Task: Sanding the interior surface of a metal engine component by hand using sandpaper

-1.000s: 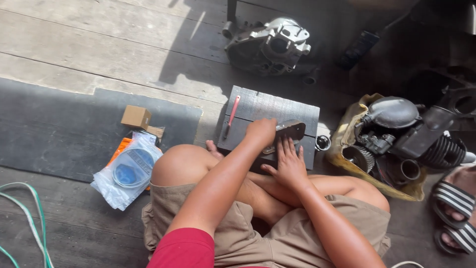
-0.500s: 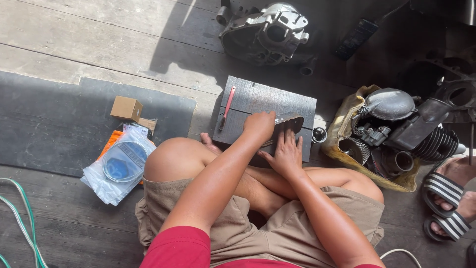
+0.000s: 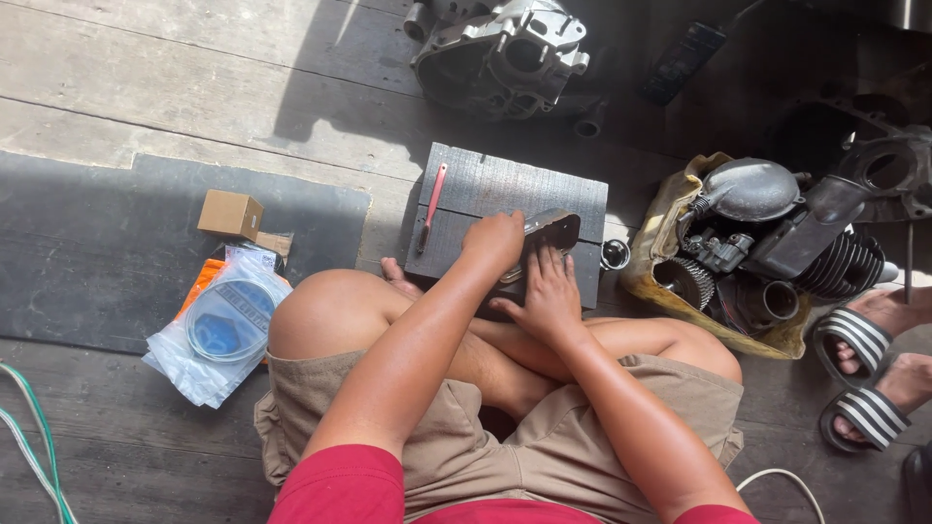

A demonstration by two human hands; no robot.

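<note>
I sit cross-legged on a plank floor. A dark wooden block (image 3: 505,180) lies in front of my knees. On its near right part rests a flat dark metal part (image 3: 553,229). My left hand (image 3: 493,243) is curled shut over the part's left end. Fingers spread, my right hand (image 3: 549,291) presses flat on its near edge. A red-handled tool (image 3: 432,206) lies loose on the left side of the block, apart from both hands.
A grey engine casing (image 3: 505,49) sits beyond the block. A yellow tray (image 3: 670,291) of engine parts stands at the right, a small metal ring (image 3: 615,254) beside it. Left: a cardboard box (image 3: 230,213), a plastic bag (image 3: 218,335), a black mat (image 3: 87,252). Another person's sandalled feet (image 3: 864,364) are far right.
Both hands stay on the metal part on the block. The part shifts a little under them, and my view has drifted slightly.
</note>
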